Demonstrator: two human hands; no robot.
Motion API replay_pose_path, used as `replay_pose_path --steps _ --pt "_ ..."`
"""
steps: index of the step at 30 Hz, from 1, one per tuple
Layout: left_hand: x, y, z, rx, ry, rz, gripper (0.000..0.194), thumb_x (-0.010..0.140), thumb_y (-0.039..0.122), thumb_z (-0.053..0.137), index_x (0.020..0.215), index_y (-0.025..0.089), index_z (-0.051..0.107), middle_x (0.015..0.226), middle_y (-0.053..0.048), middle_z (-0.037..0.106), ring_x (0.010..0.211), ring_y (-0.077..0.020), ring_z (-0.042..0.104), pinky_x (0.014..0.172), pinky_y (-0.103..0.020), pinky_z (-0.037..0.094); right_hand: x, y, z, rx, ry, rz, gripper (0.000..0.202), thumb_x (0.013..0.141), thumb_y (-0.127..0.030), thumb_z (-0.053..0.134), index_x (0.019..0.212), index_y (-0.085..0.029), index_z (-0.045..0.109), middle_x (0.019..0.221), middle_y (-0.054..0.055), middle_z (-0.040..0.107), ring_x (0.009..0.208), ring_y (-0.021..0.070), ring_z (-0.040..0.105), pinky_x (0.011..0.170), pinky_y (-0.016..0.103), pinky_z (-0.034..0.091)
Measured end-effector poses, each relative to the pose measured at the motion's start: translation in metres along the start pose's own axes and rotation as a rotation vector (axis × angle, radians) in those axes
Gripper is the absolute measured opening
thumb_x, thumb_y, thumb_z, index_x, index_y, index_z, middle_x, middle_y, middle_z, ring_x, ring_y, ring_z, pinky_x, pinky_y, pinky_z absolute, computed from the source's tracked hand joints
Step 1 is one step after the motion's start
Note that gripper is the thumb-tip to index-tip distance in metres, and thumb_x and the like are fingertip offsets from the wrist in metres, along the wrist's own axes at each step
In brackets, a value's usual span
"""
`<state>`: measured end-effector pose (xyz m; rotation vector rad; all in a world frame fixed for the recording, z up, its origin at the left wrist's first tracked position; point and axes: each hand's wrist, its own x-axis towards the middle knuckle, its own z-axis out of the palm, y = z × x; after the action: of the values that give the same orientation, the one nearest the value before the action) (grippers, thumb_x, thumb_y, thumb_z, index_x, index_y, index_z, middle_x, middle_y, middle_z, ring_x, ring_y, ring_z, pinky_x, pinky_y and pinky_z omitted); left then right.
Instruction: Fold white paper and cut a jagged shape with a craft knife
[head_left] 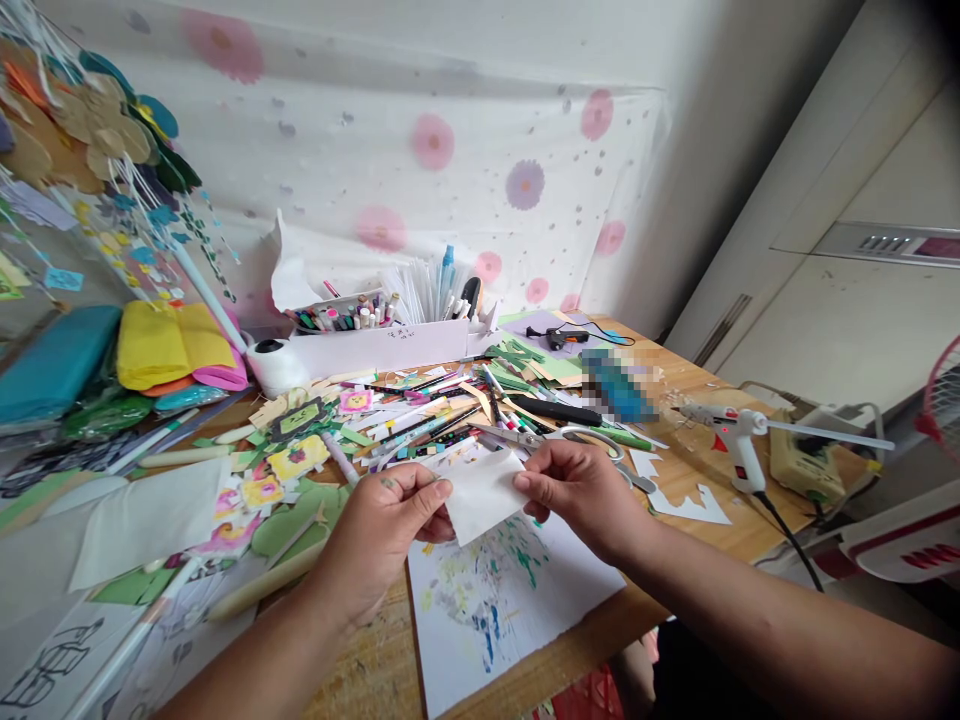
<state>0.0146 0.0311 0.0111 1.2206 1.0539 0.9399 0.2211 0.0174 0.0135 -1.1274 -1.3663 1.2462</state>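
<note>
A small blank white piece of paper [486,497] is stretched between my two hands. My left hand [397,520] pinches its left edge between thumb and fingers. On the right edge, my right hand [574,490] holds it the same way. Beneath lies a larger white sheet [502,610] marked with green, yellow and blue paint. Just behind my hands, a pair of scissors [525,436] rests among pens and paper scraps, its handles partly behind my right hand.
White glue gun [742,450] stands on the right, its cord hanging off the table; cut paper [694,503] lies nearby. Behind are a box [375,348] of markers and a black glue gun [566,338]. Left are a white sheet [154,515] and coloured paper packs [176,345].
</note>
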Motion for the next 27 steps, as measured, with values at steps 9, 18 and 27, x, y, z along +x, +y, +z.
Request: replay_pose_path --steps 9,18,27 --pt "-0.0021 0.0017 0.0013 0.095 -0.037 0.054 0.026 0.069 0.036 0.070 0.057 0.016 0.060 0.054 0.002 0.056 0.052 -0.0139 0.057 0.053 -0.024 0.051 0.0026 -0.0030 -0.0011 -0.153 0.048 -0.081 0.030 0.078 -0.042 0.063 0.064 -0.017 0.056 0.055 -0.002 0.051 0.050 0.0098 0.044 0.047 0.023 0.032" --pt "-0.0001 -0.0026 0.0005 0.059 -0.054 0.039 0.026 0.073 0.037 0.068 0.060 0.016 0.059 0.056 0.002 0.057 0.054 -0.0130 0.056 0.053 -0.023 0.051 0.0034 -0.0021 0.0026 0.004 0.049 0.006 0.035 0.074 -0.048 0.066 0.063 -0.016 0.057 0.052 -0.004 0.049 0.047 0.0090 0.045 0.046 0.021 0.035" --pt "0.0001 -0.0059 0.0000 -0.017 -0.043 0.009 0.027 0.073 0.039 0.068 0.063 0.015 0.059 0.061 0.002 0.058 0.058 -0.0124 0.056 0.055 -0.024 0.050 0.0004 0.0023 0.0022 0.073 -0.007 0.078 0.040 0.066 -0.050 0.074 0.060 -0.016 0.054 0.051 -0.004 0.053 0.045 0.0082 0.049 0.045 0.021 0.039"
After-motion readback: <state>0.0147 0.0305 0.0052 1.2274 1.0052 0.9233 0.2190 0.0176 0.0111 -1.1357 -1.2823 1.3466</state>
